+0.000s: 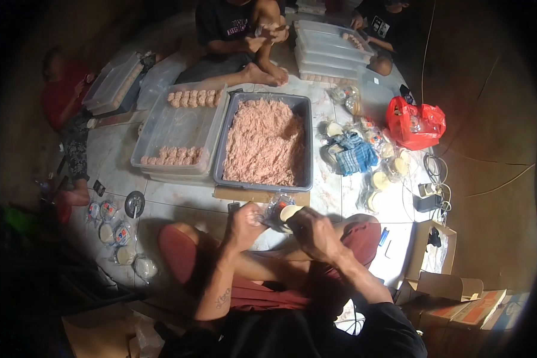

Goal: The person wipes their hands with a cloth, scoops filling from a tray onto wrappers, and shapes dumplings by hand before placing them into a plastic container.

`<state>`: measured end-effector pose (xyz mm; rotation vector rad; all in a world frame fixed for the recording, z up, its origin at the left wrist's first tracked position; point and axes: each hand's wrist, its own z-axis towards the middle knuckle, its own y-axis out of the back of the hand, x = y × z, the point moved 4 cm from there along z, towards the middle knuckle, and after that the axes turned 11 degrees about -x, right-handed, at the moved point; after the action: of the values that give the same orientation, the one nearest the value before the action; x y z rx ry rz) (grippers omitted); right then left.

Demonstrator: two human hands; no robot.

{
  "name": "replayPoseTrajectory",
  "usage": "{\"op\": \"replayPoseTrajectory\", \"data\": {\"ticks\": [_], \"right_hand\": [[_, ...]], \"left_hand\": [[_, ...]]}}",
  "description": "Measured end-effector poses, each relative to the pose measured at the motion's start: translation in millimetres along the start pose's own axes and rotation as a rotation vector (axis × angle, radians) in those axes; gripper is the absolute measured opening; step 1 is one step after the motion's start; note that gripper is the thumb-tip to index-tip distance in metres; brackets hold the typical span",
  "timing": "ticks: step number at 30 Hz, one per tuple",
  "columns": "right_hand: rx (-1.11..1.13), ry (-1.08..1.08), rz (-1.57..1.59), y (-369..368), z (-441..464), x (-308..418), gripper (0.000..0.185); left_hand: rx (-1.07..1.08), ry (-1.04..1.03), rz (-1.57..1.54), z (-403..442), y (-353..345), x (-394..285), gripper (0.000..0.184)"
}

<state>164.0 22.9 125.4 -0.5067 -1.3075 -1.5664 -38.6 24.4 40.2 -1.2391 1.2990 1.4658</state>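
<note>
In front of my crossed legs, my left hand (246,227) is closed on the clear plastic at one side of a small plastic-wrapped package (278,206). The package has a round cream-coloured face and a touch of red and blue print. My right hand (317,235) is closed on its other side, beside the cream face. What is inside the wrapping I cannot make out. Just beyond the package stands a grey tub (309,143) filled with pink minced meat (262,140).
Left of the tub, a clear plastic box (176,128) holds rows of shaped meat portions. Similar wrapped packages (106,232) lie at left and right. A blue cloth (353,155), a red plastic bag (416,123) and cables (435,170) are at right. Other people sit around.
</note>
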Motion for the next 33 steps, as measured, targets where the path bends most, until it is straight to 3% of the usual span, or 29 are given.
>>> {"op": "replayPoseTrajectory", "data": {"ticks": [2, 4, 5, 6, 8, 10, 15, 17, 21, 23, 24, 26, 27, 33], "right_hand": [[-0.08, -0.021, -0.211, 21, 12, -17, 0.012], [-0.093, 0.164, -0.578, 32, 45, -17, 0.011], [-0.111, 0.197, -0.693, 31, 59, -34, 0.011], [-0.132, 0.231, -0.809, 26, 70, -61, 0.012], [-0.105, 0.292, -0.862, 19, 81, -94, 0.017], [0.103, 0.377, -0.893, 5, 85, -117, 0.018], [0.3, 0.307, -0.902, 10, 90, -96, 0.018], [0.231, 0.249, -0.793, 25, 90, -78, 0.017], [0.099, 0.169, -0.499, 51, 76, -42, 0.01], [0.058, 0.08, -0.235, 48, 63, -21, 0.007], [0.074, -0.029, -0.166, 44, 54, -3, 0.009], [0.073, -0.026, -0.085, 27, 33, 5, 0.009], [0.084, 0.011, -0.098, 17, 25, 8, 0.01], [0.058, -0.084, -0.172, 30, -1, 27, 0.011]], "left_hand": [[-0.023, -0.006, 0.046, 3, 12, 15, 0.031], [-0.088, -0.164, 0.138, 2, 19, 7, 0.035], [0.025, 0.024, 0.15, -2, 16, 16, 0.039], [0.072, 0.024, 0.077, -3, 11, 23, 0.042], [0.117, 0.003, 0.171, -5, 6, 33, 0.044], [0.107, 0.013, 0.245, -5, 9, 35, 0.043], [0.02, 0.017, 0.249, -8, 20, 48, 0.044], [0.069, 0.007, -0.222, -8, 14, 42, 0.05], [0.095, 0.018, -0.326, -2, 6, 27, 0.051], [0.207, 0.092, -0.612, 1, -5, 18, 0.043], [0.197, 0.094, -0.606, 3, -6, 18, 0.043], [0.02, -0.304, -0.213, 7, -3, 10, 0.035], [-0.068, -0.25, 0.112, 4, 1, -7, 0.029], [-0.073, -0.176, 0.191, 3, 8, -2, 0.035]]}}
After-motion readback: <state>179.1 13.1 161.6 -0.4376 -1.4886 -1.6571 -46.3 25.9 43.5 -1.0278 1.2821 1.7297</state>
